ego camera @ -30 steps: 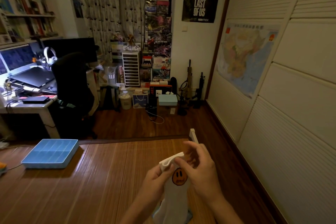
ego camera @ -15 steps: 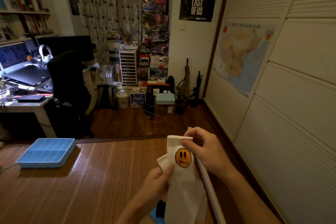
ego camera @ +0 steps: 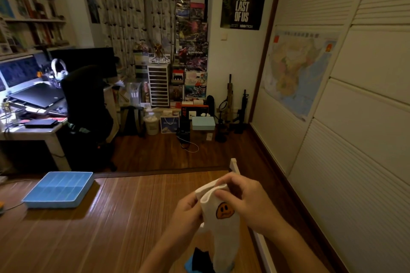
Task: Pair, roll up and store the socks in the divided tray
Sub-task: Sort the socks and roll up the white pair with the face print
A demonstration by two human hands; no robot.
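White socks with an orange smiley face (ego camera: 223,226) hang in front of me, held up above the wooden bed surface. My left hand (ego camera: 187,211) pinches the cuff from the left side. My right hand (ego camera: 243,199) grips the top of the cuff from the right, thumb on the front. Below them, at the bottom edge, lie a dark sock (ego camera: 200,260) and a blue sock (ego camera: 189,265), partly hidden by the hanging socks. The blue divided tray (ego camera: 58,189) sits at the left on the same surface; its compartments look bare.
The wooden mat surface (ego camera: 115,217) ends at a white rail (ego camera: 234,164) on the right, beside the panelled wall (ego camera: 343,162). Beyond the far edge are a desk (ego camera: 33,128) with a black chair (ego camera: 86,104) and boxes on the floor.
The socks dropped a little and the cuff now opens between my two hands. My right hand moved from the side of the cuff to its top.
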